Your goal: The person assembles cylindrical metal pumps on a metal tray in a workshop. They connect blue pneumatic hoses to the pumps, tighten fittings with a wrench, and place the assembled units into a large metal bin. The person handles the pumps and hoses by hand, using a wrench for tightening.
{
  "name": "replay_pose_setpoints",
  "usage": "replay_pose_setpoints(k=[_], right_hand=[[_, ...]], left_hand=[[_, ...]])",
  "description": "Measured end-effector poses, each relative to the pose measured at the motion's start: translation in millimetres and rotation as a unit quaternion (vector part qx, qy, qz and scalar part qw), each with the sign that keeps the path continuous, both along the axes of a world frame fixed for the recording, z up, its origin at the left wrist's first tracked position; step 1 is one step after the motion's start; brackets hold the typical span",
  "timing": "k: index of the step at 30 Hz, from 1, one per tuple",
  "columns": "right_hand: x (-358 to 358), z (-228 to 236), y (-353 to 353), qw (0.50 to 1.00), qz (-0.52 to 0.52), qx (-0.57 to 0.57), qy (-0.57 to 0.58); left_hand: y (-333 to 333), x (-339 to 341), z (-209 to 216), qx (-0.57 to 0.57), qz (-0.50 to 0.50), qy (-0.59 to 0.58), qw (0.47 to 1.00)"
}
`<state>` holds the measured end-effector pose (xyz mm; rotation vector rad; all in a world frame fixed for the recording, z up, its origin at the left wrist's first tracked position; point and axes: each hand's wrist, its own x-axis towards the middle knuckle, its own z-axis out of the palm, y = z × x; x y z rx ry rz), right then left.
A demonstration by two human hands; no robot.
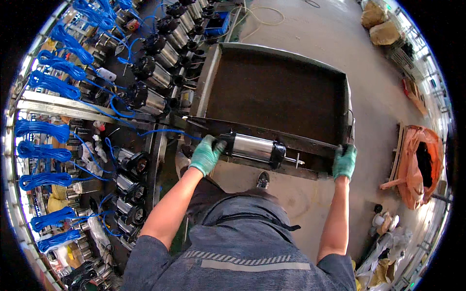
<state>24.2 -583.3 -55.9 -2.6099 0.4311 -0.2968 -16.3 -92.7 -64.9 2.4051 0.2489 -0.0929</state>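
A motor (252, 148) with a silver cylindrical body, black end caps and a thin shaft lies crosswise along the near side of a dark rectangular metal tank (209, 82). My left hand (206, 156), in a green glove, is closed around its left black end. A blue cable (167, 131) runs leftward from near that end. At the tank's near right corner, my gloved right hand (344, 163) has its fingers curled over the rim, apart from the shaft tip. The fingertips of both gloves look dark.
Rows of similar motors (154, 72) stand and lie on the left, with coiled blue cables (43, 131) beyond them. At the far side is a blue crate (217, 23). An orange sack (412, 167) stands on the right, and plastic bags (388, 247) lie at lower right.
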Motion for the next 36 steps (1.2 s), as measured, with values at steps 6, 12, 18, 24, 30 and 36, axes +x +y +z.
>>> replay_pose_setpoints(k=[6,12,18,24,30,36], right_hand=[[-3.1,32.9,164.1,0.959,0.212,0.172,-0.080],[5.6,48.8,224.1,0.968,0.246,0.037,-0.030],[5.5,40.1,225.5,0.970,0.230,0.040,-0.063],[5.7,42.1,229.3,0.970,0.230,0.042,-0.068],[6.4,38.0,227.2,0.970,0.231,0.042,-0.058],[6.7,37.9,226.7,0.970,0.232,0.046,-0.053]], left_hand=[[104.0,48.0,-12.8,-0.085,0.245,0.065,0.964],[134.3,82.0,-29.3,-0.342,0.244,0.180,0.890],[125.2,76.9,-36.1,-0.379,0.267,0.143,0.875],[101.5,56.8,-12.5,-0.151,0.071,-0.069,0.983],[109.0,21.0,25.8,-0.135,-0.014,-0.133,0.982],[115.4,3.5,5.3,-0.364,0.012,0.007,0.931]])
